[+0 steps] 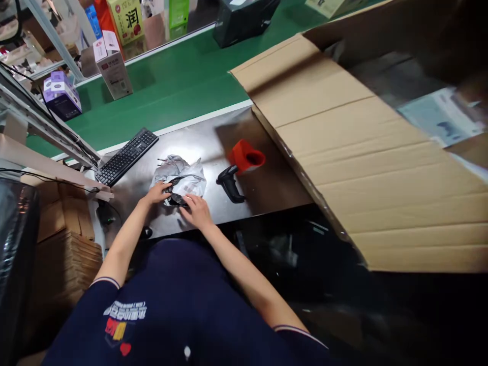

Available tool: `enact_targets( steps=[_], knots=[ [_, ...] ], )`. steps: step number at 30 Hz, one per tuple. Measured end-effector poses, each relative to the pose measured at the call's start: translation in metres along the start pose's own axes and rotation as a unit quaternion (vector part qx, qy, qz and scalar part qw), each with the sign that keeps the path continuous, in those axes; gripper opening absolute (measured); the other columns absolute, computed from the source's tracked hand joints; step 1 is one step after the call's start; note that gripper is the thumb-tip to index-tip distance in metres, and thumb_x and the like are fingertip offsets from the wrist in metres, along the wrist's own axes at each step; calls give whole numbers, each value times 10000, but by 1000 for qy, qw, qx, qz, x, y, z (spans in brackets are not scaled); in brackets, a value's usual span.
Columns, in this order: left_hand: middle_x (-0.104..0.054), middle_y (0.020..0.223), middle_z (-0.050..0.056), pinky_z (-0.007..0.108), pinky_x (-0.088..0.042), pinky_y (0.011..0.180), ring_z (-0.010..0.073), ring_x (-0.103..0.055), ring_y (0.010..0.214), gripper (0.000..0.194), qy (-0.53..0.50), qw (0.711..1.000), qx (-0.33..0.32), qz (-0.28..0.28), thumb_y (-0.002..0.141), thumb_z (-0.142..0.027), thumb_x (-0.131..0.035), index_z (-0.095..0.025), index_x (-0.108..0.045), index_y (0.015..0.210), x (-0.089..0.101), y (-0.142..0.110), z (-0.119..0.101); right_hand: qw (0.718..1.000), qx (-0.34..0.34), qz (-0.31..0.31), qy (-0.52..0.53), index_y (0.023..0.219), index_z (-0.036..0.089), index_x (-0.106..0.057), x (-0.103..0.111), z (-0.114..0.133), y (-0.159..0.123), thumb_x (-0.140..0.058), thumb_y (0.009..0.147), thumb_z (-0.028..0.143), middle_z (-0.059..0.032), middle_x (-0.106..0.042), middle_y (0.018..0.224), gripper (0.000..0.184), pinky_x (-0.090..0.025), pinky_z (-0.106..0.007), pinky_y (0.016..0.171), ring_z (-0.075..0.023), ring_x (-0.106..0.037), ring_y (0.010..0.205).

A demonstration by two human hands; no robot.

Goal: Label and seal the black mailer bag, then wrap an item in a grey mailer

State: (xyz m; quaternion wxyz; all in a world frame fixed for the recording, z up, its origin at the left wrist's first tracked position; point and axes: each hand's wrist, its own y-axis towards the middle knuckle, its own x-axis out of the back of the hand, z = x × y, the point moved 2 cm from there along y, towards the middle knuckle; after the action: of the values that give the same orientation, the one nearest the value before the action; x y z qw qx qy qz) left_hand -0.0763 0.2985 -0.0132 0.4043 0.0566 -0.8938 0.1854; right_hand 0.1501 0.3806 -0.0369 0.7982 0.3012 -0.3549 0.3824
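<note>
Left hand (158,193): fingers curled down on the clear plastic bag (179,178), pinning it flat.
Right hand (196,209): fingers pinching a small dark item (176,199) at the bag's near edge.
Bag: on the dark surface (267,188), between keyboard (126,155) and barcode scanner (230,183).
Red tape dispenser (246,155): parked beside the scanner, within reach.

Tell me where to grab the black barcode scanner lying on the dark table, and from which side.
Grip the barcode scanner by its handle, the black part angled toward the table's near edge. Probably come from the near right side: the head points away toward the red tape dispenser, and the plastic bag under both hands lies to its left. The handle looks free all round.
</note>
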Motion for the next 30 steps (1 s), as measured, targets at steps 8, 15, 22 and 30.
enact_targets(
  steps=[8, 15, 22, 30],
  knots=[
    [-580, 1368, 174, 515, -406, 1198, 342, -546, 1296, 826, -79, 994, -75, -18, 734, -148, -626, -107, -490, 1547, -4, -9, 25, 990, -83, 0, 115, 979, 188, -720, 2, -6, 44, -620, 865, 219, -108, -714, 996, 155, -508, -424, 918, -285, -629, 994],
    [-567, 1398, 195, 514, -417, 1183, 349, -530, 1290, 863, -67, 992, -94, -53, 685, -113, -569, -57, -470, 1541, -3, 3, 24, 933, -218, -123, 258, 854, 212, -691, 13, -31, 68, -661, 806, 355, -72, -738, 911, 154, -546, -418, 882, -253, -671, 866],
    [-588, 1423, 138, 537, -394, 1228, 316, -526, 1351, 856, -69, 990, -82, -87, 660, -48, -524, -166, -522, 1508, 2, 8, 25, 927, -233, -145, 254, 806, 241, -678, 17, -34, 73, -648, 791, 409, -62, -757, 901, 171, -545, -404, 895, -257, -684, 884],
    [-487, 1473, 219, 587, -455, 1153, 413, -534, 1342, 900, 21, 999, 16, -48, 794, -234, -776, -185, -383, 1602, -17, 2, -6, 926, -305, -102, 199, 868, 190, -688, 11, -39, 78, -581, 885, 398, -105, -765, 955, 235, -529, -395, 890, -272, -679, 923]
  ],
)
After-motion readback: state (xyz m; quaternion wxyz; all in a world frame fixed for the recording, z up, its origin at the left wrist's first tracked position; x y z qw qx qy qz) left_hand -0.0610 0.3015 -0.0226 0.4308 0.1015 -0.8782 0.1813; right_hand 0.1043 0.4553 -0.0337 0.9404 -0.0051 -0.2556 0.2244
